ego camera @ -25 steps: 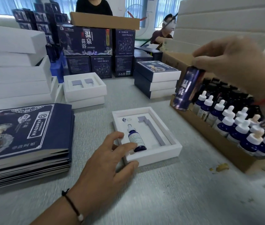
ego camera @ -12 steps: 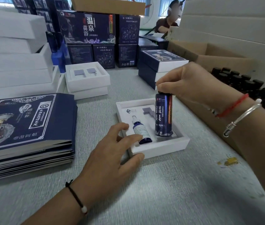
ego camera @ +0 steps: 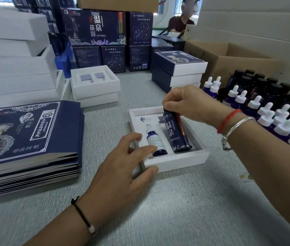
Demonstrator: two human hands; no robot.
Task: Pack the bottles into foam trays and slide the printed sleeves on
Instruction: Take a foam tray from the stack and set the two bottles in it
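1. Bright, even daylight fills the room; it pours in from the windows (ego camera: 169, 8) at the far back, which are washed out to pale blue-white.
2. Shadows stay soft; a faint one sits under the left hand (ego camera: 123, 167) on the grey table (ego camera: 193, 201).
3. Mild sheen on the tall dark bottle (ego camera: 176, 132) and on the silver bangle (ego camera: 236, 128); no harsh glare.
4. Centre is fairly sharp, the bottle print readable; the near table at lower left smears into blur.
5. Wide-angle bending shows at the edges; the white box stacks (ego camera: 13, 55) lean and curve; overall slightly soft and compressed.
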